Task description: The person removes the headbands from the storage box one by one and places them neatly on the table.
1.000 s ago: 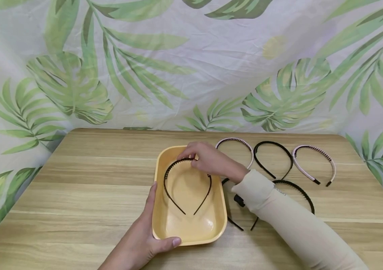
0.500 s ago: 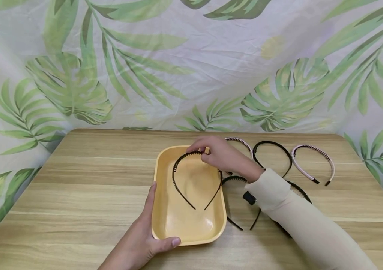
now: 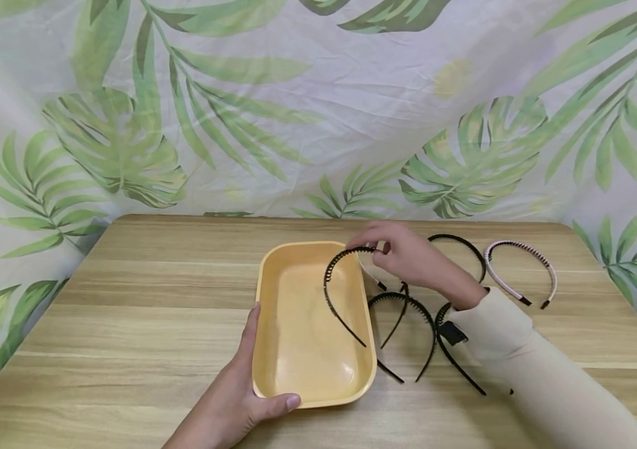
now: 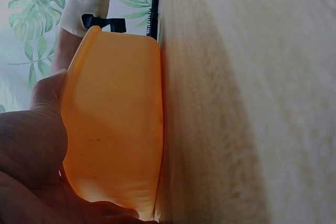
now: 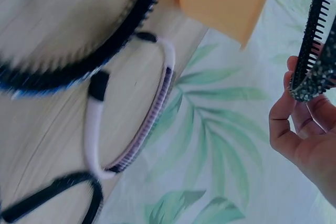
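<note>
A black toothed headband (image 3: 327,287) hangs from my right hand (image 3: 413,255), which pinches the top of its arch. The band is tilted over the right rim of a yellow plastic tray (image 3: 259,274), one tip above the tray's inside, the other past the rim. In the right wrist view the pinched headband (image 5: 307,85) has a dark glittery outer face and comb teeth inside. My left hand (image 3: 239,386) grips the tray's near left corner, thumb on the near rim. In the left wrist view that hand (image 4: 31,145) holds the tray's outer wall (image 4: 115,114).
Right of the tray lie several headbands: a pale pink one (image 3: 522,248), a black one (image 3: 458,237) partly behind my hand, a black one (image 3: 429,318) close to the tray, another black one (image 3: 458,368) partly under my sleeve. Another pale pink one (image 5: 94,135) is mostly hidden in the head view.
My right hand has moved right with the black headband, from over the middle of the tray to its right rim. The left hand and the tray have stayed in place.
</note>
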The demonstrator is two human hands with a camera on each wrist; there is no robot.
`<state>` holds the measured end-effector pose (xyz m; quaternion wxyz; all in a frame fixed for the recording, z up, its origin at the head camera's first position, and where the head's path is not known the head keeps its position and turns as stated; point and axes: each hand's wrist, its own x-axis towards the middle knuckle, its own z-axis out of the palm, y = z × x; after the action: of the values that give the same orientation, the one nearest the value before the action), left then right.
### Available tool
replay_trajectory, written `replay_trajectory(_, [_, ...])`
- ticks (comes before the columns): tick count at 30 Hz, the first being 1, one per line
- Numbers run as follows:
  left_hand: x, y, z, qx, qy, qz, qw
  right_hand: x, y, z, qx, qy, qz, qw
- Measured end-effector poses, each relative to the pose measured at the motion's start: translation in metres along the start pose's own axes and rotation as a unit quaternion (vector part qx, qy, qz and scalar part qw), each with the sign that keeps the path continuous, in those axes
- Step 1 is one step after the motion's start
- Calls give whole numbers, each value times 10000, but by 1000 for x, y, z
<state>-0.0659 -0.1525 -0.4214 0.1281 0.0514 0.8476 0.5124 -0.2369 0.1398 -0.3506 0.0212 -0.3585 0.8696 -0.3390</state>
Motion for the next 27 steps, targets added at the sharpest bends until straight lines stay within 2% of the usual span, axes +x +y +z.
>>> replay_trajectory(15, [1, 2, 1, -38, -30, -170, 9998, -61, 23, -36, -468, 367, 499, 9970])
replay_trajectory(21, [1, 2, 0, 11, -30, -128, 9999, -87, 36, -47, -627, 418, 707, 9947])
replay_trajectory(27, [1, 2, 0, 5, -42, -99, 9999, -109, 52, -52, -864, 765, 512, 9920])
